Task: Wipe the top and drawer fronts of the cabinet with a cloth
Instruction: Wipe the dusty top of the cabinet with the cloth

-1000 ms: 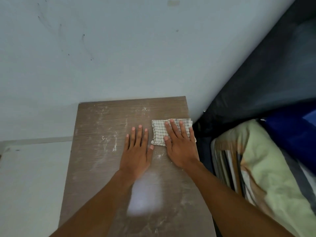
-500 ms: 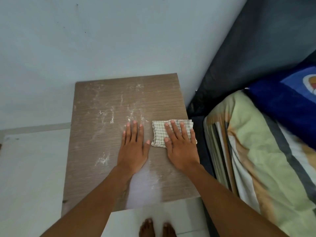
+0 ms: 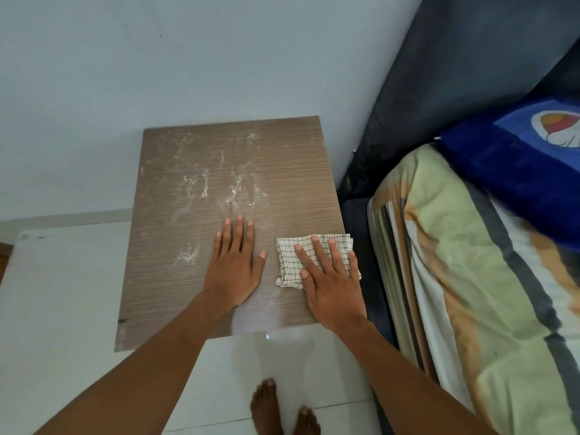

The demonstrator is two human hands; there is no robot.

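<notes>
The brown wood-grain cabinet top (image 3: 188, 233) stands against the pale wall, streaked with white dust in its middle and back. A folded white cloth with a dark check (image 3: 290, 262) lies at the top's right edge, near the front. My right hand (image 3: 329, 277) presses flat on the cloth, fingers spread. My left hand (image 3: 233, 265) rests flat and bare on the wood just left of the cloth. The drawer fronts are hidden below the top.
A bed with a green and orange striped blanket (image 3: 470, 277) and a blue pillow (image 3: 518, 161) sits close on the right, with a dark headboard (image 3: 455, 73) behind. White floor tiles (image 3: 62, 293) lie left and in front. My bare feet (image 3: 282, 409) stand below the cabinet's front edge.
My view has tilted down and back, so the cabinet's front edge and my feet show. Both hands and the cloth now lie nearer the front edge of the top.
</notes>
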